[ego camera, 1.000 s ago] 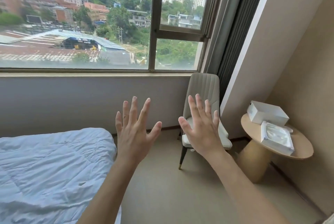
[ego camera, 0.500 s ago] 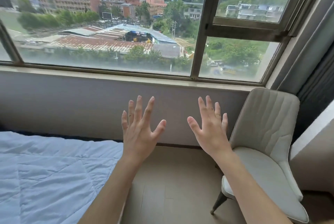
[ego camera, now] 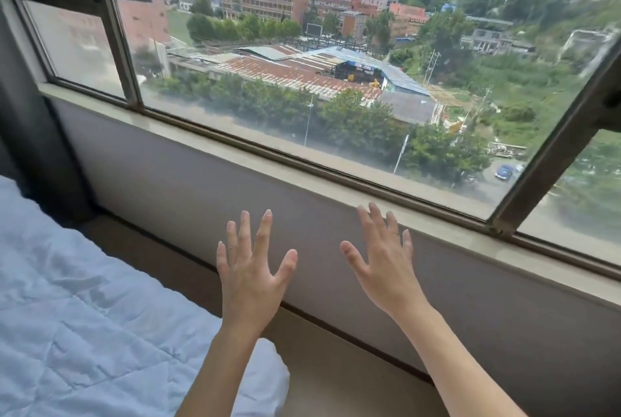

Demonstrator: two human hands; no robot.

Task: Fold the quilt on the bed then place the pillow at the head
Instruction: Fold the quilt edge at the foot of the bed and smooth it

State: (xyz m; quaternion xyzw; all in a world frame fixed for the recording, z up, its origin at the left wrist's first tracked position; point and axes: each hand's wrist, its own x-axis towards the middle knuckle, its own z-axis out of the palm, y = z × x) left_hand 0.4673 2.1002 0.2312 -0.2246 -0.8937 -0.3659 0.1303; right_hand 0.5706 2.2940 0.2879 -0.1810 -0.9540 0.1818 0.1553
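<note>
Below and left of the left hand (ego camera: 250,277), the white quilt (ego camera: 84,332) lies spread and creased on the bed, cut off by the left and bottom edges; its near corner runs under the left forearm. Both hands are raised, backs to the camera, fingers spread and holding nothing. The right hand (ego camera: 383,262) is beside the left, apart from it. Beyond the fingertips runs the window sill (ego camera: 302,174). The right forearm leaves view at the bottom.
</note>
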